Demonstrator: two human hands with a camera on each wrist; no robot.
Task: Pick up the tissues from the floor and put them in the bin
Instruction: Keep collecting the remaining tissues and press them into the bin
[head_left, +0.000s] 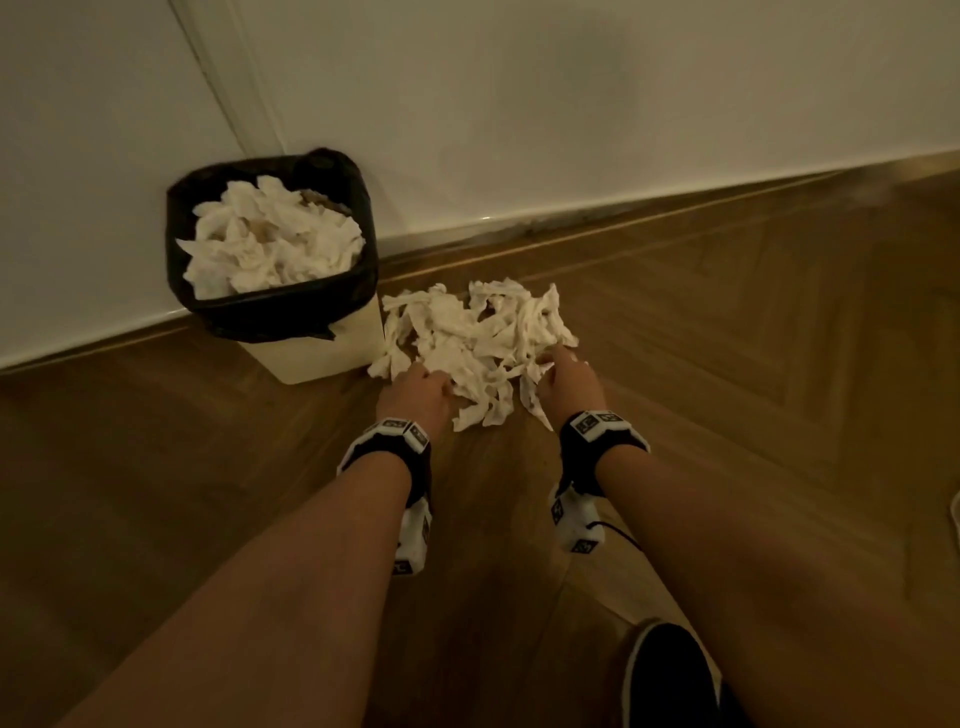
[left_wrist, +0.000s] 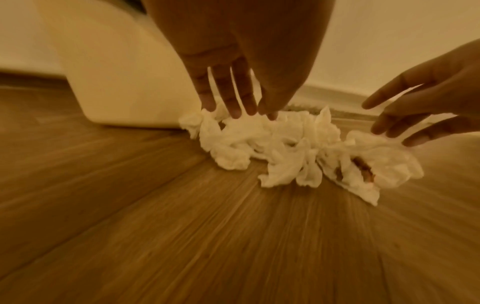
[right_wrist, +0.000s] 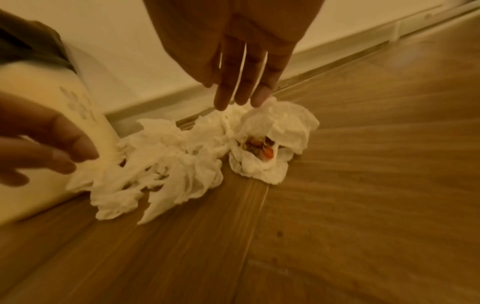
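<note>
- Wood-plank floor (head_left: 727, 364), dim warm light, pale wall (head_left: 571, 104) behind with a skirting strip along its foot.
- Tissues (head_left: 478, 332): a loose crumpled heap on the floor, just beside the bin's right side, the nearest pieces touching its base. One wad on the right side of the heap shows brown and orange scraps inside (right_wrist: 262, 151).
- Bin (head_left: 311, 353): cream body, black liner (head_left: 270, 312), already heaped to the rim with tissues.
- Left hand (head_left: 415, 389): fingers (left_wrist: 233, 98) straight and spread, tips on the heap's left edge; nothing held.
- Right hand (head_left: 571, 379): fingers (right_wrist: 246, 82) straight, tips at the heap's right edge; nothing held.
- Step, as judged: gathering stage, both hands bracketing the heap, no lift begun.
- Next move likely calls for drawing both hands inward and under, curling the fingers to bunch the heap, keeping the soiled wad closed.
- Bin is near full; the load may need pressing down.
</note>
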